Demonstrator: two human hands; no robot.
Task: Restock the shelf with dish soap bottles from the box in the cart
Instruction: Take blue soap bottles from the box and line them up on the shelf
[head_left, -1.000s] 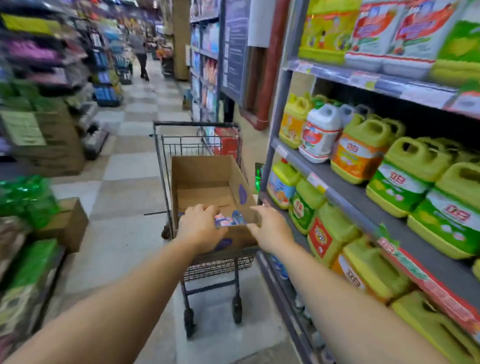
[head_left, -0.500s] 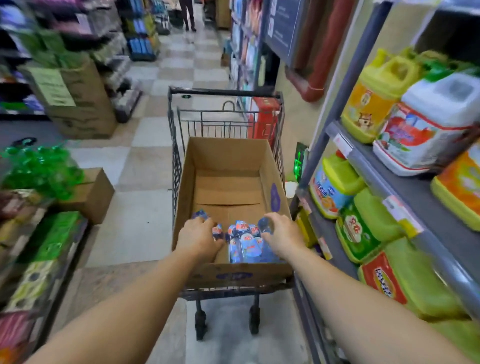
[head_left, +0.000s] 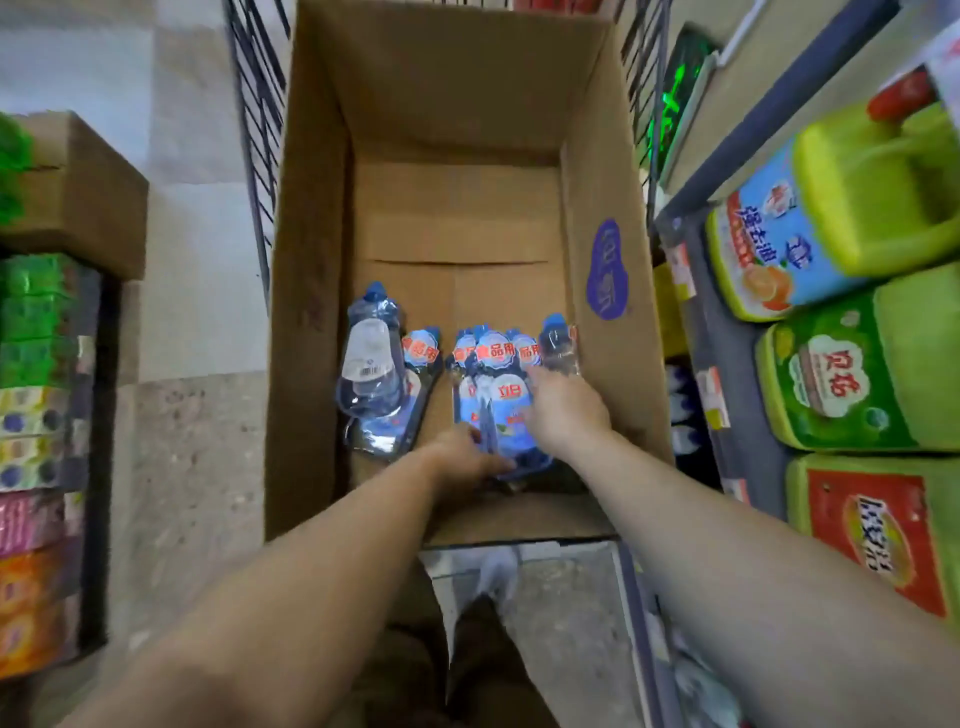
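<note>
A long open cardboard box (head_left: 311, 260) lies in the wire shopping cart (head_left: 254, 156). At its near end lie several clear blue dish soap bottles, in a left cluster (head_left: 373, 364) and a right cluster (head_left: 493, 364). Both my hands are inside the box at the right cluster. My left hand (head_left: 460, 460) grips the bottles' lower ends. My right hand (head_left: 563, 410) lies over the right-most bottles, fingers curled round them. The far half of the box holds nothing.
The grey shelf (head_left: 698, 322) runs along the right, close to the cart, with big green soap jugs (head_left: 857, 208) lying on it and more below (head_left: 852, 379). A closed carton (head_left: 83, 192) and stacked packs (head_left: 36, 415) stand at the left. Tiled floor lies between.
My view has swung down and closer over the box. Both hands went from the box's near rim down onto the right cluster of bottles.
</note>
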